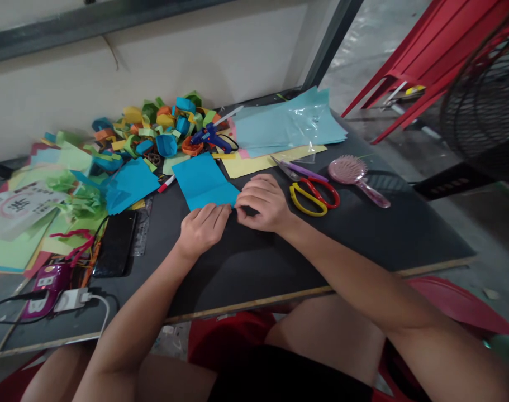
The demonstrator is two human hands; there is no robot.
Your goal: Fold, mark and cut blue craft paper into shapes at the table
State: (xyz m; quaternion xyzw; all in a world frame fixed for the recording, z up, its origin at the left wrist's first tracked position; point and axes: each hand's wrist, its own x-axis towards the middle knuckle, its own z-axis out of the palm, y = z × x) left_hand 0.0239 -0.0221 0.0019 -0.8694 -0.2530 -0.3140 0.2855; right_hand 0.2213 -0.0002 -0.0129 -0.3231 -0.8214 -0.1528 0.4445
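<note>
A sheet of blue paper [206, 177] with a crease across it lies in front of me on the dark table. My left hand [206, 228] is closed on its near edge, fingers pressed together. At the sheet's near right corner, my right hand [263, 204] pinches the paper between thumb and fingers. The fingertips of both hands almost meet there, and they hide part of the near edge. Just right of my right hand lie scissors [315, 195] with one red and one yellow handle. A red-and-white marker [166, 184] rests left of the sheet.
Colourful folded paper pieces [166, 145] are heaped at the back, beside a blue glue gun [212, 138]. Light blue sheets [275, 125] lie back right, a pink hairbrush [355, 174] at right. A black phone [115, 243] and purple power strip [48, 285] are left. A fan [484, 106] stands right.
</note>
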